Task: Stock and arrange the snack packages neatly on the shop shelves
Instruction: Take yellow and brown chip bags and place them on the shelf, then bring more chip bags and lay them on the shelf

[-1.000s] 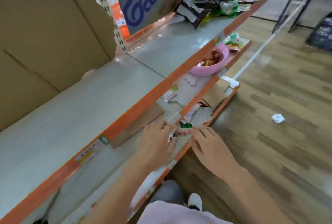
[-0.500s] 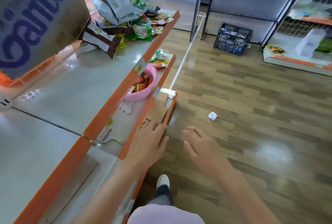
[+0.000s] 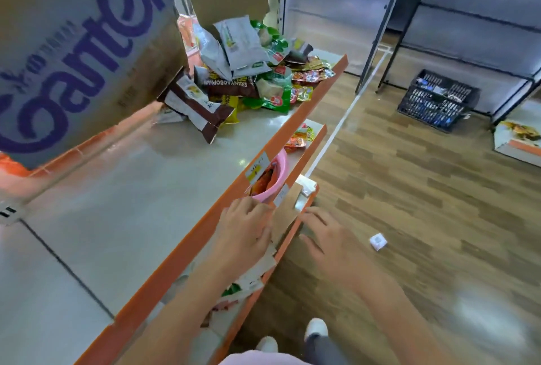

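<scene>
The person is standing beside the grey metal shop shelves with orange front edges (image 3: 187, 244) and is looking down along them. The left hand (image 3: 246, 227) is hovering over the lower shelf, at about 6 o'clock from the round pink plastic bowl (image 3: 270, 186); its fingers are lying relaxed and a little spread, and they are holding nothing. Whether the fingertips are touching the bowl, I cannot tell. The right hand (image 3: 325, 236) is hanging over the brown wooden floor (image 3: 439, 218), just beside the orange edge of the lowest shelf, with its fingers spread open and empty.

The loose heap of snack packages in white, brown, green and red foil (image 3: 248, 75) is lying on the upper shelf, far at 12 o'clock from the hands, next to the big brown cardboard box with purple letters (image 3: 76, 51). Some small red packets are sitting inside the pink bowl. A small white paper scrap (image 3: 378, 241) is lying on the floor at 3 o'clock from the right hand. A dark plastic shopping basket (image 3: 436, 104) is standing at 1 o'clock.
</scene>
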### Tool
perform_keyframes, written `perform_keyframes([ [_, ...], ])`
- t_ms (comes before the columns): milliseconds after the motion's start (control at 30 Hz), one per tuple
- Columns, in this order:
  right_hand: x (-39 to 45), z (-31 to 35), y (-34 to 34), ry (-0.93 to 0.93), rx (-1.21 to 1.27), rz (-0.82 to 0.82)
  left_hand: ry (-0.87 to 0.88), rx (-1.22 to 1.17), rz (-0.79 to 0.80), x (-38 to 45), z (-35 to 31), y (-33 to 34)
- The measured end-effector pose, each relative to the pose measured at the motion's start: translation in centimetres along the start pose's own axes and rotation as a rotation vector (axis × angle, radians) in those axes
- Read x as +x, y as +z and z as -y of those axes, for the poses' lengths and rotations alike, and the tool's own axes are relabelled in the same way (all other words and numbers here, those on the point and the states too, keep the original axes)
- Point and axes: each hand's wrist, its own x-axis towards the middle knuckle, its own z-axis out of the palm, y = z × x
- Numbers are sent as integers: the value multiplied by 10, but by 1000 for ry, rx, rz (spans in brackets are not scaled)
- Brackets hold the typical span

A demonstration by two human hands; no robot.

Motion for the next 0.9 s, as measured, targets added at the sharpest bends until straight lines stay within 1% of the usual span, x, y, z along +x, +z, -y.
perform_keyframes([
  [200,59,-44,-7,-90,60,23,-131,31,-37,54,-3,10],
  [333,101,-87,-36,-168,85,40,-242,21,-73,107,-17,24],
  [533,162,-135,-78,-161,204,53,-267,-27,-149,171,-37,40],
  [600,180,-137,-78,-185,233,86,-306,-28,-180,180,-31,41],
  [733,224,-124,-68,-305,216,168,-430,14,-257,195,4,32],
  [800,251,-110,-66,-366,216,200,-474,45,-331,203,22,20],
  [900,294,-91,-67,-446,194,208,-521,116,-491,219,48,0],
])
